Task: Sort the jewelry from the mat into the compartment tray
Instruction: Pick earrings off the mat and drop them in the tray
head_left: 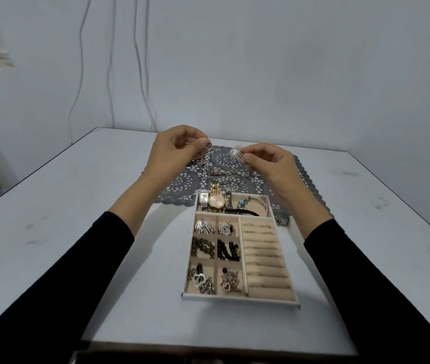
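Note:
A cream compartment tray (242, 298) sits in the middle of the table, with watches, bracelets, beads and pendants in its cells and ring rolls on the right. Behind it lies a dark lace mat (182, 183) with a silver chain necklace (224, 174) on it. My left hand (174, 151) is raised above the mat's left part, pinching a small dark ring-like piece (209, 145). My right hand (269, 164) is raised above the mat's right part, pinching a silver ribbed shell-shaped piece (236, 154) at its fingertips.
The tray and mat rest on a pale table (77, 219) set against a light wall. Thin cables (140, 61) hang down the wall behind. A small jewelry piece (282, 219) lies on the mat by the tray's right rim.

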`<action>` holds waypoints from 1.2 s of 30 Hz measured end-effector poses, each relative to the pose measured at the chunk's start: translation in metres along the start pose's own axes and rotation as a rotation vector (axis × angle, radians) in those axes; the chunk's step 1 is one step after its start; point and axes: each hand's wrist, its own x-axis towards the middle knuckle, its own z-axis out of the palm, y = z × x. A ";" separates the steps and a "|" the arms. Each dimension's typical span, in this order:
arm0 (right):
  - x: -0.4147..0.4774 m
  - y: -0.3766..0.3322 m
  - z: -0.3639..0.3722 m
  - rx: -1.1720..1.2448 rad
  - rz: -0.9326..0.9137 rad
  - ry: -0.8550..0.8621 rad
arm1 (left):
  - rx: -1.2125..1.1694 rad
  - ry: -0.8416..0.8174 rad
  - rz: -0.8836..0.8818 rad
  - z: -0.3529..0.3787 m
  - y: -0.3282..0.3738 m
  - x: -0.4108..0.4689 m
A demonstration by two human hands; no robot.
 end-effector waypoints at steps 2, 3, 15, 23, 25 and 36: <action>-0.011 -0.003 -0.001 -0.003 0.000 -0.034 | -0.021 -0.004 -0.007 0.001 0.002 -0.012; -0.016 -0.004 -0.001 0.002 -0.002 -0.049 | -0.025 -0.006 -0.007 0.001 0.003 -0.017; -0.067 -0.014 0.001 -0.013 0.011 -0.285 | -0.065 -0.018 0.016 -0.001 0.010 -0.065; -0.086 -0.020 0.003 -0.002 -0.008 -0.365 | -0.068 -0.026 0.028 -0.003 0.010 -0.083; -0.091 -0.023 0.003 -0.014 -0.017 -0.400 | -0.070 -0.024 0.033 -0.003 0.010 -0.086; -0.108 -0.036 0.000 -0.101 0.015 -0.601 | -0.104 -0.027 0.059 0.002 0.019 -0.087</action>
